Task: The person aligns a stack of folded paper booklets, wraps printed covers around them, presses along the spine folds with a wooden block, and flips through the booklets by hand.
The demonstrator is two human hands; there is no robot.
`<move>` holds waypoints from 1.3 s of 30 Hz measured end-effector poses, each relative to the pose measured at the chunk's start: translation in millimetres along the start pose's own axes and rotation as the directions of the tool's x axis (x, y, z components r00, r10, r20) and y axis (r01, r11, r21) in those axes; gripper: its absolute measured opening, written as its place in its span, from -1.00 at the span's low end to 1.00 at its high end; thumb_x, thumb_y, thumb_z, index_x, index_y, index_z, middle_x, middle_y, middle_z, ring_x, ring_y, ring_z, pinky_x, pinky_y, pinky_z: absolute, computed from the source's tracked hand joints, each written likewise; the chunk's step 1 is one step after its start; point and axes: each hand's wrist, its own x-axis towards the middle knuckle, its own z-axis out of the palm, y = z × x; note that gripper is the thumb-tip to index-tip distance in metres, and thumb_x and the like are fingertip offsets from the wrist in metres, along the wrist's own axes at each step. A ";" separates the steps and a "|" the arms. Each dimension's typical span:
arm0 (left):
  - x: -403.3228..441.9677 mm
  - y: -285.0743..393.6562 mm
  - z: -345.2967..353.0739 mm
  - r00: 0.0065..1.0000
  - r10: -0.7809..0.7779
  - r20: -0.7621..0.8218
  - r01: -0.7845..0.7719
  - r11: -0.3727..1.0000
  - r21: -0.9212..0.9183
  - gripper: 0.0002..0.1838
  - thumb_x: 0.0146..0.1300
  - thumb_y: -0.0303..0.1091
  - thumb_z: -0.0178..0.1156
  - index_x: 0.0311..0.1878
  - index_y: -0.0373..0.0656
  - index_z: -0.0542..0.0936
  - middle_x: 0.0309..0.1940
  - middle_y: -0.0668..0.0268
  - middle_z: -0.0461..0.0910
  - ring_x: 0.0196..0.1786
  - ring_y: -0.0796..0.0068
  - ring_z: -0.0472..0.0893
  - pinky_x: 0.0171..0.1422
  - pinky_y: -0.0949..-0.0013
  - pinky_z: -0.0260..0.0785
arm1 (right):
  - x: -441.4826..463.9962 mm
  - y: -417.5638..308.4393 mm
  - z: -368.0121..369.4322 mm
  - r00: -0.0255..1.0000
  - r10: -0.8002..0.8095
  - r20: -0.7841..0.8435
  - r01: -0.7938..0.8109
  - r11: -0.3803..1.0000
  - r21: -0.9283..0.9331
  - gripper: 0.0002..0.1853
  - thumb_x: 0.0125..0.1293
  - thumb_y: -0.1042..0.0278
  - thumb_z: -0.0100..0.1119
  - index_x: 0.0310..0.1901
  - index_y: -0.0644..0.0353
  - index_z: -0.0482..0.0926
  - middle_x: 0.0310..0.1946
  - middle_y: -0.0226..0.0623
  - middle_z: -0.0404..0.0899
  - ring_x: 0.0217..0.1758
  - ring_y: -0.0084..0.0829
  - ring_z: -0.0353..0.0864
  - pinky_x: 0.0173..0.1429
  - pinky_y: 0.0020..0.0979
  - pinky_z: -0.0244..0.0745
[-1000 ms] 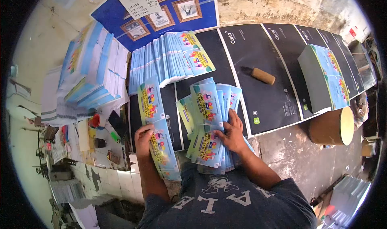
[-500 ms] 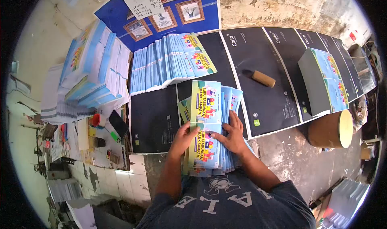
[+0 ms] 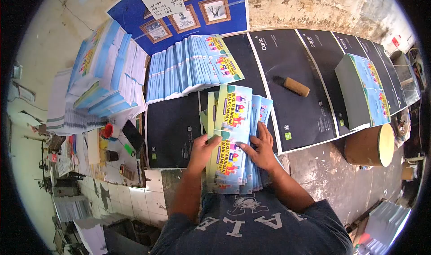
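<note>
A printed booklet [image 3: 232, 112] with two matching yellow and blue covers lies uppermost on a loose pile near my body. My left hand [image 3: 203, 152] grips its left edge, thumb on top and the other fingers mostly hidden at the side. On the opposite edge, the thumb of my right hand [image 3: 264, 149] presses on the booklet. My right fingers bend over the fanned booklets [image 3: 256, 109] just beside it. The top booklet leans slightly and sticks out beyond the ones below.
Fanned booklets [image 3: 188, 66] lie at the table's back left, beside a tall paper stack [image 3: 107, 70]. A brown cylinder [image 3: 296, 87] rests on the black boards [image 3: 298, 115]. Another booklet stack [image 3: 354, 91] stands at right, above a round drum [image 3: 369, 145]. A phone [image 3: 132, 134] sits at left.
The top booklet has shifted a little away from my body and tilted, uncovering more of the booklet under its left side. Both hands stay at its edges.
</note>
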 end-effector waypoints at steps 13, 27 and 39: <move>-4.5 7.1 23.5 0.951 -0.126 0.282 0.263 0.808 -0.527 -0.22 0.35 0.24 0.18 0.30 -0.32 0.43 0.08 0.09 0.62 0.05 0.35 0.66 0.07 0.32 0.56 | 0.3 2.0 -6.5 0.998 0.007 0.066 -0.009 0.999 0.034 -0.45 0.23 -0.15 0.36 -0.20 0.33 0.73 0.53 0.25 0.00 0.63 0.13 -0.11 0.57 0.04 -0.23; -9.7 30.0 23.6 0.955 -0.258 0.145 0.290 0.912 -0.289 -0.47 0.46 0.01 0.13 0.14 -0.33 0.58 -0.02 0.17 0.68 -0.03 0.42 0.67 0.05 0.34 0.52 | 0.0 1.1 -9.4 0.997 0.028 0.071 -0.032 0.997 0.069 -0.43 0.23 -0.19 0.34 -0.17 0.31 0.73 0.53 0.23 0.02 0.64 0.09 -0.13 0.57 0.05 -0.26; -38.3 60.2 -80.1 0.966 0.022 -0.258 -0.041 0.997 -0.069 -0.69 0.42 -0.23 0.11 -0.11 -0.32 0.66 -0.33 0.19 0.71 -0.33 0.42 0.70 -0.17 0.31 0.58 | 0.6 -2.0 -7.9 0.995 0.026 0.092 -0.024 0.999 -0.026 -0.52 0.26 -0.14 0.31 -0.12 0.19 0.72 0.53 0.18 0.00 0.64 0.08 -0.14 0.55 0.13 -0.24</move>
